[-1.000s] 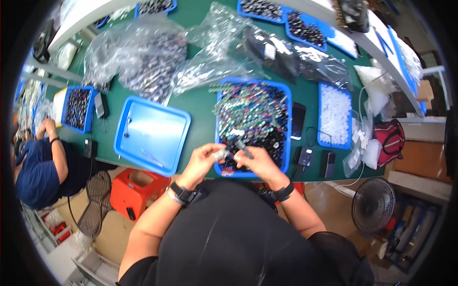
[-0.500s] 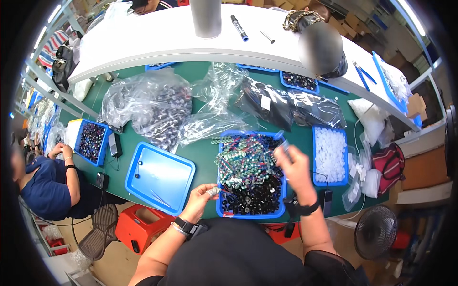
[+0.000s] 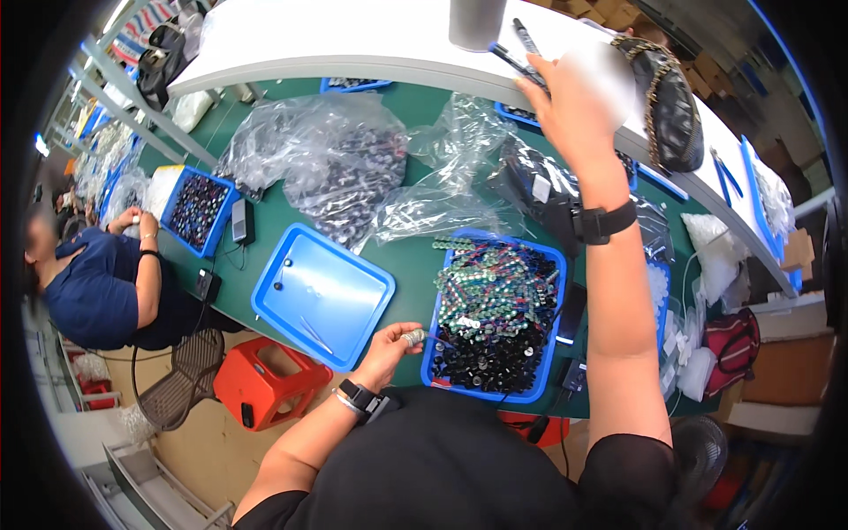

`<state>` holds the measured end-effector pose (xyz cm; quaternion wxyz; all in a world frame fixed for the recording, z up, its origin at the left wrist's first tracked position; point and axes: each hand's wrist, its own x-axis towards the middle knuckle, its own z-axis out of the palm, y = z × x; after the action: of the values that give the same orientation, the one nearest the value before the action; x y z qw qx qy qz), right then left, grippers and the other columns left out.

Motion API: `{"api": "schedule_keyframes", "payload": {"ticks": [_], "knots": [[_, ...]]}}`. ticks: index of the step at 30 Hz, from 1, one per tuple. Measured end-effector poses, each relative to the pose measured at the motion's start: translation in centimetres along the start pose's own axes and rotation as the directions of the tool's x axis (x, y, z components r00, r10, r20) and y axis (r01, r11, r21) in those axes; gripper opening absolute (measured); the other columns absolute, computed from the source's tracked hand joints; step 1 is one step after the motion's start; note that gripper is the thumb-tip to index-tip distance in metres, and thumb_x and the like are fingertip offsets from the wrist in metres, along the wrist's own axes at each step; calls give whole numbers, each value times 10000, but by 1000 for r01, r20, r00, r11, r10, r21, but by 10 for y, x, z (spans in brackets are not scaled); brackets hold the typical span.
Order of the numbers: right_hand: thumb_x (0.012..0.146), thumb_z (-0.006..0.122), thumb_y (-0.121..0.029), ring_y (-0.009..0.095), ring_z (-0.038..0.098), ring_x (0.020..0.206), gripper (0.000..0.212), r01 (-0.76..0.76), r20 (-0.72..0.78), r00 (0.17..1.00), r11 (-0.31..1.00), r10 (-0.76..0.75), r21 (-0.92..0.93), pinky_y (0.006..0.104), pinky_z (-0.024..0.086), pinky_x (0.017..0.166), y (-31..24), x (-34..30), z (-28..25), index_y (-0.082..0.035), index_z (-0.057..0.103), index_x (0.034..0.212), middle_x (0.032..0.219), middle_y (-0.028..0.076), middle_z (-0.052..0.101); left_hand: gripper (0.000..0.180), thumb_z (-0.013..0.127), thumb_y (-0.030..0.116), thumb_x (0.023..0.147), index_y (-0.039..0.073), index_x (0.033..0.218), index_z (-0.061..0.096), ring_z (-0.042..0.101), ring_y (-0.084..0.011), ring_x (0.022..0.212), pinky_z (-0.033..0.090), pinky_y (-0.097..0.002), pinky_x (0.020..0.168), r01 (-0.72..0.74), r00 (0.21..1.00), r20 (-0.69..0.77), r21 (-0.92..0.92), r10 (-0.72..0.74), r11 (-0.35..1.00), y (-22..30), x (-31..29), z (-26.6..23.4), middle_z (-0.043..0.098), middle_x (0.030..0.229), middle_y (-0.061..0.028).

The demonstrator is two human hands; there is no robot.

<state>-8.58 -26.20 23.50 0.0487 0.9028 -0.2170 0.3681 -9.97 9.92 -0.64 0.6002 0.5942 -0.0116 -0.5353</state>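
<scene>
My left hand is closed in a pinch on a short bundle of shiny, pale round pieces, beside the left rim of a blue tray. A thin dark strand seems to run from it toward the tray. That tray holds strings of green and multicoloured beads over loose black round pieces. Stretched far forward, my right hand is over the white shelf, its fingers closed on a dark pen with a blue end. Another dark marker lies just beyond it.
A blue tray with tweezers stands left. Clear bags of dark pieces lie behind. On the raised shelf are a grey cylinder, a black chain-strap bag and pliers. A co-worker sits left.
My right hand has gone from above the bead tray up and forward to the shelf. The view has shifted; my left hand stays by the tray with its bundle.
</scene>
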Motion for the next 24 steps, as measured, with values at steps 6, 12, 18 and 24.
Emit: {"api": "schedule_keyframes", "payload": {"ticks": [6,12,18,24], "knots": [[879,583,-357,329,630,896,338,-110,14,994,994,110,11,404,489,771,-2,1,4,-105,641,1096,1045,115,644,279,597,102,900,-27,1145,564,610,-128,886,512,-249,779,-42,998,-42,-77,39,996,-5,-1,-13,627,1022,-80],[898,616,-285,221,637,830,307,-112,-290,952,993,97,-35,306,468,775,21,-12,2,-36,665,1070,970,149,679,279,576,105,910,-35,1151,562,604,-120,856,510,-253,770,-24,999,-33,-28,23,999,-2,2,-11,629,1015,-82],[897,634,-131,116,617,772,178,-241,-153,907,783,391,574,252,481,711,-71,-79,-44,36,666,950,872,56,690,272,571,111,913,-27,1147,566,596,-115,817,513,-246,746,-8,1000,-22,-93,6,996,-13,10,-17,622,990,-80],[714,647,50,233,646,715,219,-117,469,832,733,-296,670,328,493,648,-147,-141,-4,-9,651,925,823,121,646,239,550,91,915,-26,1121,579,585,-113,817,522,-251,742,5,1000,-12,-128,-7,992,-17,9,-23,610,964,-59]]}}
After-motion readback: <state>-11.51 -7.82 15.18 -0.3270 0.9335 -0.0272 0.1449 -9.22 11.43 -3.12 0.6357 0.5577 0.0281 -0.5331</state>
